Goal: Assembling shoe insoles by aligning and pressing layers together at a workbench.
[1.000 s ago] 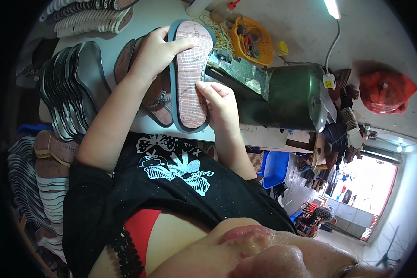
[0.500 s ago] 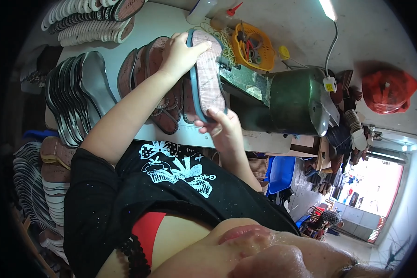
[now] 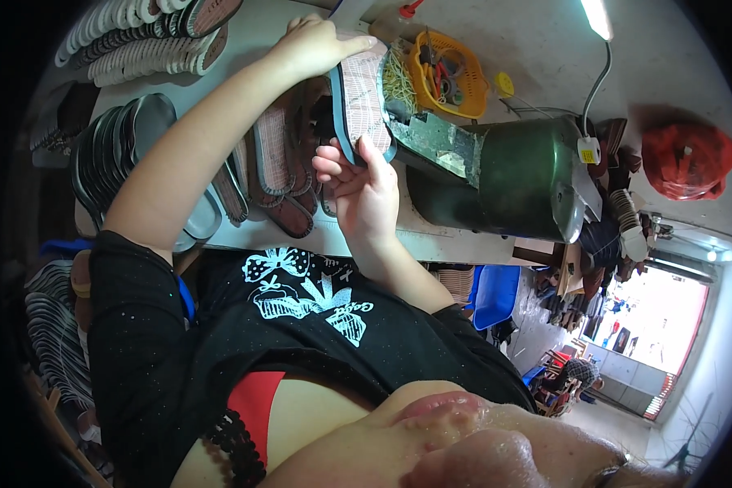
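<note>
A shoe sole with a brownish striped, checked upper face and a blue-grey rim is held between my two hands, beside the end of the green sewing machine's arm. My left hand grips its far end, the thumb lying across the top face. At the near end, my right hand pinches the rim between thumb and fingers. More striped soles lie overlapping on the table just left of the held one. My left hand and forearm cover part of them.
Grey soles stand in a row at the left, partly behind my left arm. White-edged soles are stacked at the far left. A yellow basket of tools is beyond the machine. A lamp and red bag are at the right.
Both hands have moved the sole slightly farther away, and it now looks shorter. My right hand has shifted up and left. My left forearm has swung across the grey soles.
</note>
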### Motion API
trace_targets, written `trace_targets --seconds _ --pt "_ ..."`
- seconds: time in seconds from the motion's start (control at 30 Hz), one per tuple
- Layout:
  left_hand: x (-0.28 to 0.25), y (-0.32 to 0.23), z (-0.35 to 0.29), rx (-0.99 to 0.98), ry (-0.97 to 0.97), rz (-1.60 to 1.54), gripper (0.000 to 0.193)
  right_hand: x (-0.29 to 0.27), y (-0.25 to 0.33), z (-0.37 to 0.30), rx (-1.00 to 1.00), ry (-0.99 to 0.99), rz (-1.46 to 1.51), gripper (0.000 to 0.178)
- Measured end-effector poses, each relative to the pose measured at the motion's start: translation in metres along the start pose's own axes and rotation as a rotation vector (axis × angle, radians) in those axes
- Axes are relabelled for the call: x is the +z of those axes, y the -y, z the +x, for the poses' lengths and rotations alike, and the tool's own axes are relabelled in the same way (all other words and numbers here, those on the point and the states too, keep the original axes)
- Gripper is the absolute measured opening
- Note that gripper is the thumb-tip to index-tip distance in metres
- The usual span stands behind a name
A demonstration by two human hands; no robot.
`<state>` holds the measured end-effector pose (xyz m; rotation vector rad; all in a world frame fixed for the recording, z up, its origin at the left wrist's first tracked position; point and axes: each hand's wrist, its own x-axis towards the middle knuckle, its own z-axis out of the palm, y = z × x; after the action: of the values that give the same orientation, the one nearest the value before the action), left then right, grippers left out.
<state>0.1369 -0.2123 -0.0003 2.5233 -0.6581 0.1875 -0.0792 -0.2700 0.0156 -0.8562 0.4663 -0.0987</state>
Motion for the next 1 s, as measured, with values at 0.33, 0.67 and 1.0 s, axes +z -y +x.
trace_targets --seconds 0.33,0.67,1.0 --pt "-0.086 -0.022 0.029 0.684 0.932 -0.090 0.062 0.007 0.009 0.016 0.017 0.039 -0.057 0.038" --pt "-0.090 0.001 -0.112 -0.169 -0.583 -1.260 0.049 0.006 0.011 -0.023 -0.026 0.361 -0.193 0.032" --pt "-0.105 -0.045 -0.180 -0.254 -0.021 -1.529 0.027 0.013 0.057 -0.032 -0.815 0.425 -1.154 0.027"
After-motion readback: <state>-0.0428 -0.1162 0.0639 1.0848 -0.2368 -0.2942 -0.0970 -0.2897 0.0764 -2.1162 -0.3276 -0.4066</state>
